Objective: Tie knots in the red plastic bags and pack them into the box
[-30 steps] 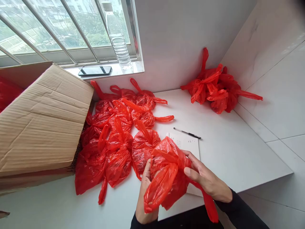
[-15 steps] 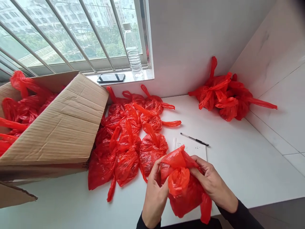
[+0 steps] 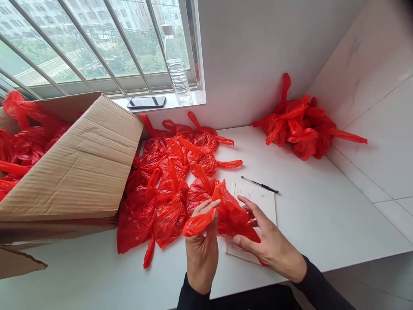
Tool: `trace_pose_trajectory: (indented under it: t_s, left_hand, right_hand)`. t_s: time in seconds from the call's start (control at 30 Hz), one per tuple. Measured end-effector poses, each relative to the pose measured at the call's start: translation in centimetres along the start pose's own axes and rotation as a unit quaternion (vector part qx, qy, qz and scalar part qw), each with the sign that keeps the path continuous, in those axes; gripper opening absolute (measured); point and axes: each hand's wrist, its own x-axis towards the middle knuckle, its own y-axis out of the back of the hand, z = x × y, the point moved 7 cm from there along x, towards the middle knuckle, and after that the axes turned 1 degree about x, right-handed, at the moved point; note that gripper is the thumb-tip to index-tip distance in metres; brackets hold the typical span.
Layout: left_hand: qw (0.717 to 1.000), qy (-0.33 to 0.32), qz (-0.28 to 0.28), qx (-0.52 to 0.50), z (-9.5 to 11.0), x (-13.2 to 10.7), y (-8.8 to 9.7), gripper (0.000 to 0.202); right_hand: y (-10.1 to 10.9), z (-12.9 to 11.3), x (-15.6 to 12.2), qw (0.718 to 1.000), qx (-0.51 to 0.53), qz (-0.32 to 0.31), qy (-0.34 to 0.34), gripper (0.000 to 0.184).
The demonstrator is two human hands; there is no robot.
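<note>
My left hand (image 3: 201, 252) pinches the red plastic bag (image 3: 232, 212) by one handle; my right hand (image 3: 272, 245), fingers spread, steadies it.

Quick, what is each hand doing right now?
Left hand: closed, pinching a twisted end of the red bag.
Right hand: open, fingers spread against the same bag.

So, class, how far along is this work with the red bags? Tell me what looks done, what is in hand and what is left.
Done, it seems: a cluster of knotted bags lies on the table beside the cardboard box, and a second pile sits in the far corner. In hand: the left hand pinches one red bag, with the right hand open against it. Left: more bags in the box.
</note>
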Motion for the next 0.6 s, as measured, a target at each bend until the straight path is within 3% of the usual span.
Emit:
trace_pose_trajectory:
  t_s: [0.07,0.17,0.33,0.47,0.53,0.6]
  left_hand:
    - [1.000,0.015,0.007,-0.007,-0.6,0.6,0.2,0.025]
    - [0.999,0.035,0.006,0.000,-1.5,1.6,0.3,0.027]
    - [0.999,0.015,0.002,0.030,-1.5,2.9,0.0,0.028]
    - [0.997,0.016,0.052,0.062,-0.6,2.1,0.3,0.033]
    - [0.996,0.041,0.027,0.071,-0.7,1.2,-0.2,0.032]
    - [0.993,0.075,-0.042,0.075,-1.3,0.4,-1.2,0.028]
  right_hand:
    - [0.5,0.8,-0.2,0.998,-0.046,0.032,-0.012,0.061]
    - [0.9,1.9,-0.3,0.998,-0.026,0.044,-0.041,0.039]
    - [0.5,2.4,0.0,0.998,0.033,0.017,-0.048,0.045]
    - [-0.1,2.4,0.5,0.998,0.043,0.019,-0.046,0.042]
    - [-0.5,1.9,0.5,0.998,0.057,0.029,-0.030,0.034]
    - [-0.9,1.3,0.3,0.997,0.071,0.025,-0.014,0.031]
